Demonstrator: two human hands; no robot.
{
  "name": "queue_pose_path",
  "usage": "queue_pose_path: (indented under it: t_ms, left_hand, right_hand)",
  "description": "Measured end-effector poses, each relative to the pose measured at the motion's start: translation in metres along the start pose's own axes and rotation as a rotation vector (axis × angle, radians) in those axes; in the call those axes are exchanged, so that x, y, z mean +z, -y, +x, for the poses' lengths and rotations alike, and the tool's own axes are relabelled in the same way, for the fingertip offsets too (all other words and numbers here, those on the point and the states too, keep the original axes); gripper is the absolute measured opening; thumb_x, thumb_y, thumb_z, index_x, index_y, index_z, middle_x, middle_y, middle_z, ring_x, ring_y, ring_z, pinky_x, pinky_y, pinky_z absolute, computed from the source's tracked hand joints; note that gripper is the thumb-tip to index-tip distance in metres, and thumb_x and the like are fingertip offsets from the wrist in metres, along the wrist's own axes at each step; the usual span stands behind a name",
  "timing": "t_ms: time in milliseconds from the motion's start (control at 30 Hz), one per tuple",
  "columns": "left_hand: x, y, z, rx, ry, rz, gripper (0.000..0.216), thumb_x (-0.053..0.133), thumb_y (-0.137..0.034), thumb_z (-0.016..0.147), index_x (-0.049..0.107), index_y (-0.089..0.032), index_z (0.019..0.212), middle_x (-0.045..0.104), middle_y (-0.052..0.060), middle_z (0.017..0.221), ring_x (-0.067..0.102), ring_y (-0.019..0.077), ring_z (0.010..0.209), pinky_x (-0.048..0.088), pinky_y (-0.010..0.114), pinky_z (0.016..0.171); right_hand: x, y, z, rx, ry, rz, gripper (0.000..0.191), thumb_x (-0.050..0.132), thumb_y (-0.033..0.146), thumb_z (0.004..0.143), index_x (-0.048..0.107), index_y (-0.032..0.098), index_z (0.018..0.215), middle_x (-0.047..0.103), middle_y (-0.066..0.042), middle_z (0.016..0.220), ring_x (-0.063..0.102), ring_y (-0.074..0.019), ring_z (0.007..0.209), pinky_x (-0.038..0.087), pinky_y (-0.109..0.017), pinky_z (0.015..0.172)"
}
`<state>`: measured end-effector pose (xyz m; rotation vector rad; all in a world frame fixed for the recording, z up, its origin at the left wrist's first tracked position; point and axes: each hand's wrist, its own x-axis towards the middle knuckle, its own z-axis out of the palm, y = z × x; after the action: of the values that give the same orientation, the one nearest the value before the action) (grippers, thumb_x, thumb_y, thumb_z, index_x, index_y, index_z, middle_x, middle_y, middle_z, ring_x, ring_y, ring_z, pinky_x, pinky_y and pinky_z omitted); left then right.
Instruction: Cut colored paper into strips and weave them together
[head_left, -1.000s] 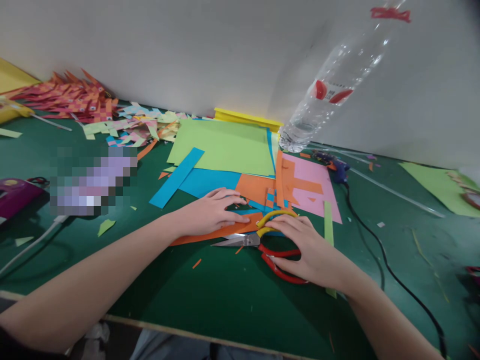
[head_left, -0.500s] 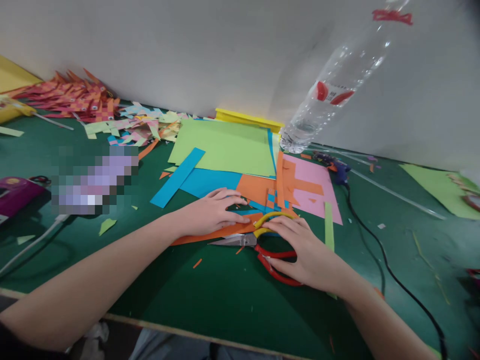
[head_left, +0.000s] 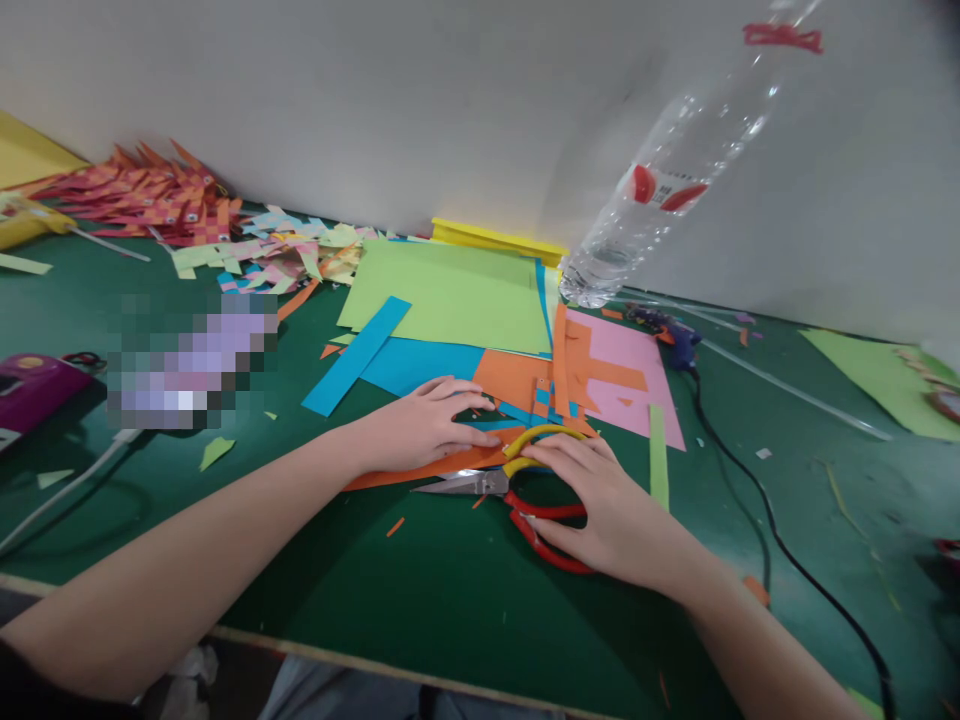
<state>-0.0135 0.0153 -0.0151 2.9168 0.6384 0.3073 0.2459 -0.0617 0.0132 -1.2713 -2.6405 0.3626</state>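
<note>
My left hand (head_left: 427,430) rests on the table with its fingers stretched out, its fingertips on an orange paper strip (head_left: 435,467). Between thumb and fingers, my right hand (head_left: 600,500) has hold of the handles of a pair of scissors (head_left: 480,484). One handle is yellow and the other red. Their blades point left and lie just in front of the orange strip, nearly together. Behind my hands is a small blue and orange woven paper piece (head_left: 545,398), partly covered by a narrow upright orange strip (head_left: 560,360).
Green paper sheets (head_left: 450,295), a blue strip (head_left: 358,355) and pink paper (head_left: 630,370) lie behind my hands. A clear plastic bottle (head_left: 652,210) leans at the wall. On the right is a glue gun (head_left: 679,345) with a black cord; paper scraps (head_left: 277,250) are heaped left.
The scissors have shifted slightly to the left with my right hand. My left hand has stayed in place on the orange strip.
</note>
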Motion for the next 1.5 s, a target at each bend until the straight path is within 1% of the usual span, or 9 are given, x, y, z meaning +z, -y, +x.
queue_pose_path:
  t_ms: [267,400,567,833,1000,1167,1367,1500]
  left_hand:
    - [0.001,0.000,0.000,0.007,-0.011,-0.001,0.036,0.047,-0.020,0.098,0.056,-0.035,0.131,0.045,0.008,0.143,0.031,0.0265,0.137,0.028,0.050,0.111]
    - [-0.001,-0.001,0.001,-0.009,0.013,-0.003,0.037,0.047,-0.021,0.099,0.056,-0.034,0.132,0.044,0.008,0.143,0.031,0.0267,0.138,0.028,0.050,0.111]
    - [-0.002,-0.001,0.001,-0.006,0.013,-0.003,0.039,0.047,-0.017,0.098,0.056,-0.035,0.132,0.044,0.007,0.144,0.031,0.0261,0.138,0.028,0.049,0.112]
    - [-0.001,-0.001,0.001,-0.004,0.001,0.018,0.041,0.047,-0.016,0.097,0.056,-0.035,0.131,0.043,0.007,0.144,0.030,0.0261,0.139,0.026,0.050,0.113]
    - [0.003,-0.005,0.004,0.003,-0.064,0.041,0.042,0.048,-0.013,0.095,0.057,-0.034,0.129,0.043,0.007,0.144,0.029,0.0270,0.140,0.024,0.052,0.114]
    - [0.005,-0.013,0.011,0.007,-0.128,0.108,0.039,0.049,-0.009,0.092,0.058,-0.025,0.126,0.045,0.008,0.142,0.033,0.0246,0.138,0.022,0.049,0.116]
    - [0.004,-0.018,0.014,0.044,-0.215,0.194,0.030,0.043,-0.010,0.096,0.061,-0.021,0.117,0.056,0.006,0.133,0.039,0.0219,0.134,0.020,0.045,0.117]
    - [0.000,-0.016,0.010,0.083,-0.246,0.191,0.026,0.044,-0.010,0.095,0.062,-0.019,0.112,0.061,0.006,0.124,0.043,0.0206,0.129,0.025,0.043,0.115]
  right_hand:
    - [0.001,0.004,0.000,0.007,0.015,-0.033,0.042,0.057,0.039,0.087,0.052,0.018,0.124,0.061,-0.013,0.125,0.055,-0.0291,0.118,0.043,-0.051,0.099]
    - [0.000,0.005,0.000,0.010,0.029,-0.032,0.042,0.056,0.039,0.088,0.052,0.018,0.124,0.061,-0.014,0.125,0.055,-0.0297,0.117,0.043,-0.051,0.098]
    - [-0.002,0.005,-0.001,0.012,0.060,-0.005,0.042,0.057,0.040,0.088,0.053,0.021,0.124,0.060,-0.012,0.125,0.055,-0.0286,0.115,0.044,-0.051,0.097]
    - [-0.004,0.005,-0.001,0.038,0.045,0.024,0.043,0.059,0.042,0.086,0.055,0.023,0.124,0.062,-0.011,0.125,0.056,-0.0290,0.116,0.043,-0.053,0.099]
    - [-0.009,0.003,-0.003,0.063,0.041,0.023,0.043,0.061,0.043,0.084,0.057,0.024,0.122,0.063,-0.010,0.124,0.054,-0.0302,0.120,0.040,-0.056,0.103]
    - [-0.013,-0.003,-0.007,0.063,0.026,0.021,0.042,0.063,0.044,0.082,0.060,0.026,0.120,0.066,-0.008,0.122,0.055,-0.0314,0.121,0.045,-0.054,0.098]
    - [-0.015,-0.009,-0.009,0.059,0.044,0.004,0.042,0.062,0.045,0.083,0.058,0.026,0.120,0.065,-0.008,0.122,0.055,-0.0302,0.119,0.045,-0.053,0.099]
    - [-0.014,-0.010,-0.009,0.069,0.048,0.021,0.042,0.063,0.045,0.082,0.059,0.026,0.120,0.065,-0.008,0.122,0.056,-0.0293,0.118,0.045,-0.053,0.098]
